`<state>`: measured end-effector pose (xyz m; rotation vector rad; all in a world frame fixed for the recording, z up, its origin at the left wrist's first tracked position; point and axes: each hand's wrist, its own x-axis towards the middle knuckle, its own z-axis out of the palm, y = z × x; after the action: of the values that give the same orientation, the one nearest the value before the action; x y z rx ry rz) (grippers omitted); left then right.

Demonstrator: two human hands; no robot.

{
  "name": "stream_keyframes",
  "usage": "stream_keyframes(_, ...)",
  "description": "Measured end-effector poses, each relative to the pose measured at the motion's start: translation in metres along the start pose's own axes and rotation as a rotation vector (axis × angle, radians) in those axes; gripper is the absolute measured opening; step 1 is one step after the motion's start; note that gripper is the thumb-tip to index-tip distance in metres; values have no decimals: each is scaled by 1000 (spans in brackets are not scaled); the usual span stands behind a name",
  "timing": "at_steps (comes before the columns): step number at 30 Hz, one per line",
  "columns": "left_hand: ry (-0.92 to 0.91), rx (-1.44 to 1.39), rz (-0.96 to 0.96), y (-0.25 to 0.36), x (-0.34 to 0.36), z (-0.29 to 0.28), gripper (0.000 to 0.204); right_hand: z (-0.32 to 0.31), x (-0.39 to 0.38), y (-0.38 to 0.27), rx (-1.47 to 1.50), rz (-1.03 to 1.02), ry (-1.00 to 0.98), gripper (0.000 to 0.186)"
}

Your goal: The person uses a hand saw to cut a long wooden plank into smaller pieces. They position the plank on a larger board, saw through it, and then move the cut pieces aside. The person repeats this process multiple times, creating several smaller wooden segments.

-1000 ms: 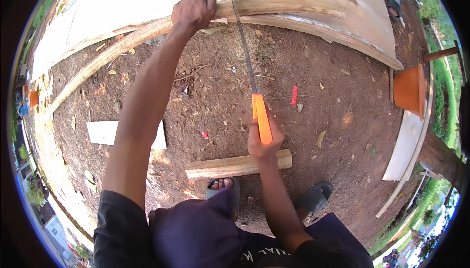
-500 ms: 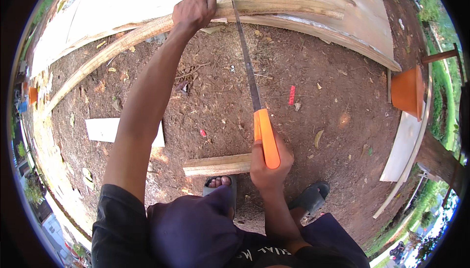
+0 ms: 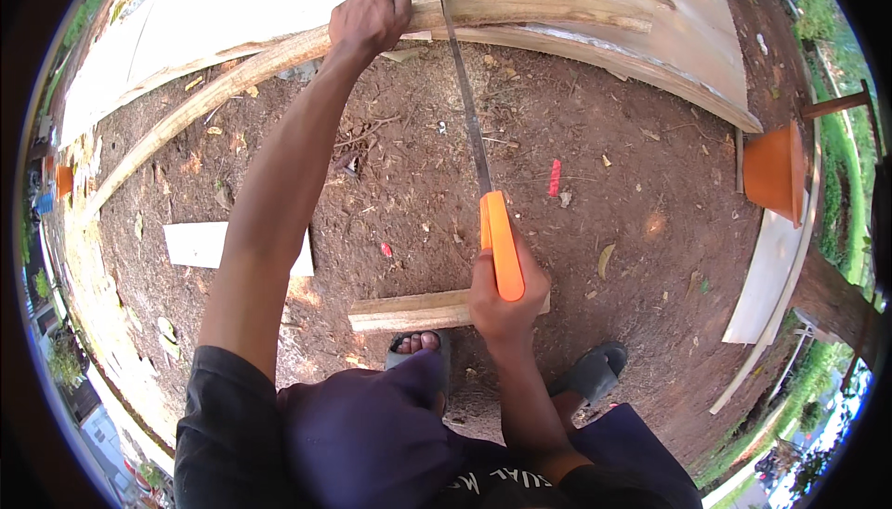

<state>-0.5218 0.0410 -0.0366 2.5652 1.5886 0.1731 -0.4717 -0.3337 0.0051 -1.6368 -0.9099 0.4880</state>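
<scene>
Head view: the person's left hand (image 3: 370, 22) is closing in a fist around a long, narrow, light-brown wooden strip (image 3: 548, 9), with the knuckles facing upward. The strip is running from the lower left, across the dark brown soil (image 3: 576, 258), up to the pale, broad wooden boards (image 3: 279, 7) at the top, where its right-hand portion is lying. It is appearing bowed, though the lens is bending edges here.

The right hand (image 3: 511, 312) is gripping a handsaw with a grey metal blade (image 3: 475, 142) by its bright orange handle (image 3: 503, 247), fingers wrapped firmly round it. The blade is pointing away from the body and crossing the strip just right of the left hand; the depth of any cut cannot be told.

A short, light-brown wooden offcut (image 3: 409, 312) is lying on the soil before the feet, partly hidden by the right hand. A white, flat rectangular panel (image 3: 195, 245) is lying partly behind the left forearm. A tapered orange bucket (image 3: 773, 174) is standing at far right.
</scene>
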Motion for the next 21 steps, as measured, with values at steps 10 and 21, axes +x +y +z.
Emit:
stream_keyframes(10, -81, 99, -47, -7, -1, 0, 43, 68, 107, 26, 57, -24, 0, 49)
stream_keyframes(21, 85, 49, 97, -4, 4, 13, 52, 94, 175, 34, 17, -35, -38, 50)
